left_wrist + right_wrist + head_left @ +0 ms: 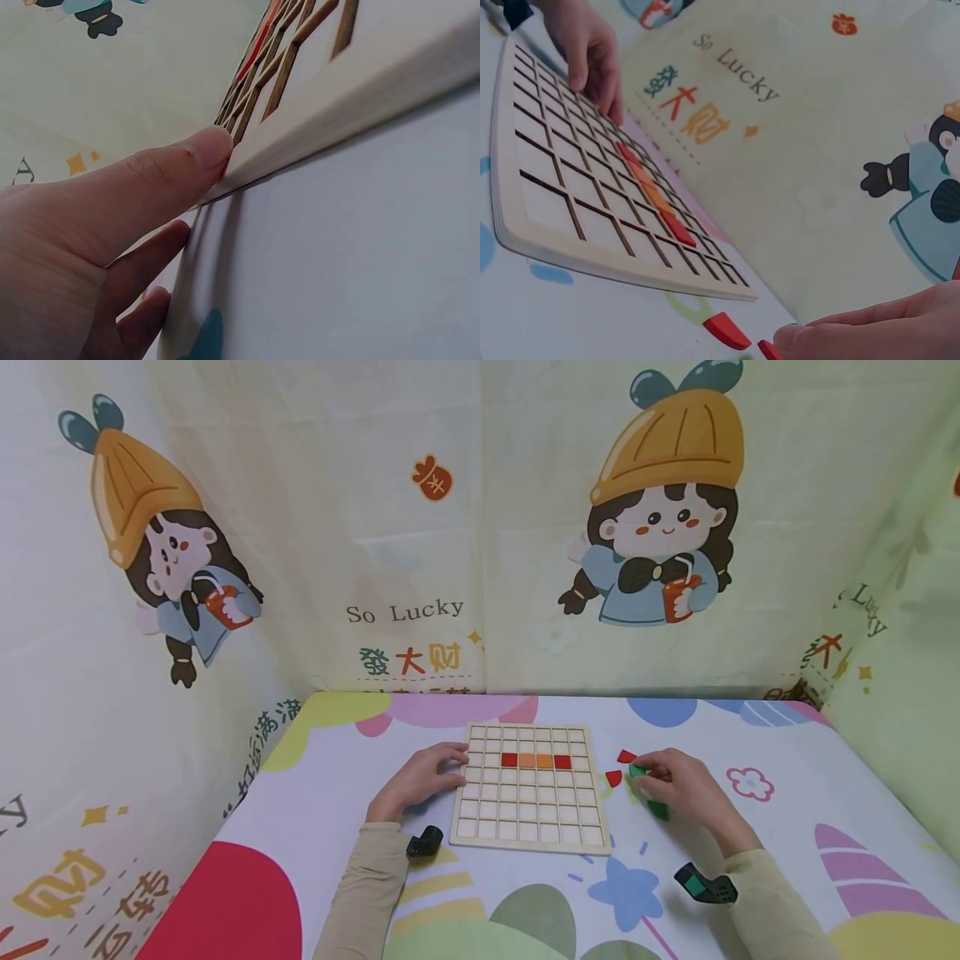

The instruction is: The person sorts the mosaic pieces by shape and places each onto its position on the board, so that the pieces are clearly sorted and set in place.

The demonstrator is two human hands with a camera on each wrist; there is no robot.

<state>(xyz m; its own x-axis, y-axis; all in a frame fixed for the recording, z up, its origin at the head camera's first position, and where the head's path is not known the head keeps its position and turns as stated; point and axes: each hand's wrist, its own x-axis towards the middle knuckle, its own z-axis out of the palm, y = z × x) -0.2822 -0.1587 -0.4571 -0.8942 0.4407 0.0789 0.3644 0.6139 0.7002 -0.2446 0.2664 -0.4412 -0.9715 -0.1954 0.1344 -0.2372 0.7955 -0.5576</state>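
Note:
A light wooden grid board (525, 848) lies flat on the table. One row holds a red square (510, 760), two orange squares (536, 761) and another red square (562, 762). Along the board's left side, my left hand (423, 774) touches the rim with thumb and fingers spread; its thumb (206, 146) presses the edge in the left wrist view. To the right of the board, my right hand (681, 787) pinches a green piece (637, 770) at its fingertips. Another green piece (657, 810) lies under that hand, partly hidden. Two red rounded wedge pieces (726, 331) lie between hand and board.
A white tablecloth (337, 793) with colourful printed shapes covers the table. Cloth walls (517, 660) printed with cartoon figures and lettering close off the back and sides. Small black devices (425, 842) sit at both wrists.

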